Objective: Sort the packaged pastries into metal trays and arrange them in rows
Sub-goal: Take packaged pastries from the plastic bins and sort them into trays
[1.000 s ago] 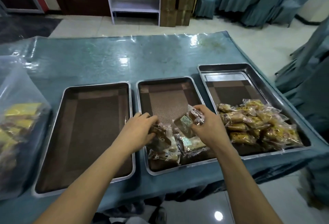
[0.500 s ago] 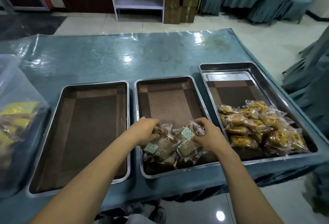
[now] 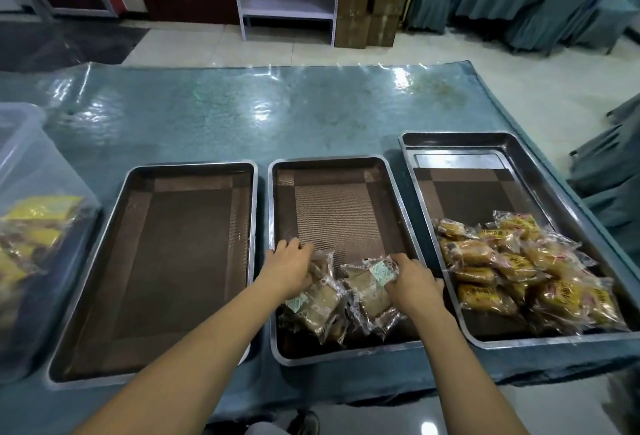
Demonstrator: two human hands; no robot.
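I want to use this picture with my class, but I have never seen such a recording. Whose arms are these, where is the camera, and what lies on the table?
There is no machine: the camera sits on a person's head, looking down at their own bare arms. The table holds three metal trays. The left tray has only its brown liner. In the middle tray the left hand and right hand rest on clear-wrapped brown pastries; whether they grip any is unclear. The right tray holds a heap of golden pastries. A clear plastic bin with yellow packets stands far left.
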